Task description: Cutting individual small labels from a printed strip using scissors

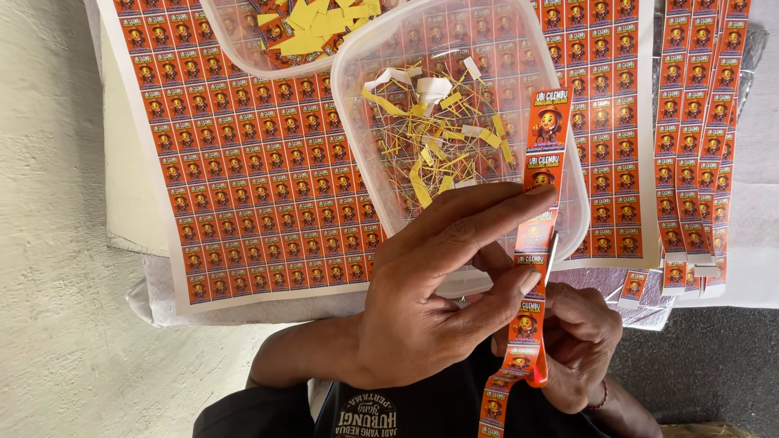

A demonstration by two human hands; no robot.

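My left hand [442,284] pinches a long strip of orange printed stickers [542,174] between its fingers, just below the strip's upper end. My right hand [580,345] sits below it, gripping the same strip lower down and, as it seems, a thin blade [551,258] held along the strip's edge. The strip hangs over the near edge of a clear plastic tray [357,154] holding yellow and white paper trimmings [438,134].
A large sheet of the same orange stickers [251,170] lies under the tray. A second clear tray [243,61] with yellow scraps stands at the top. Several cut strips [698,138] lie at the right. Pale floor lies left, dark ground at the lower right.
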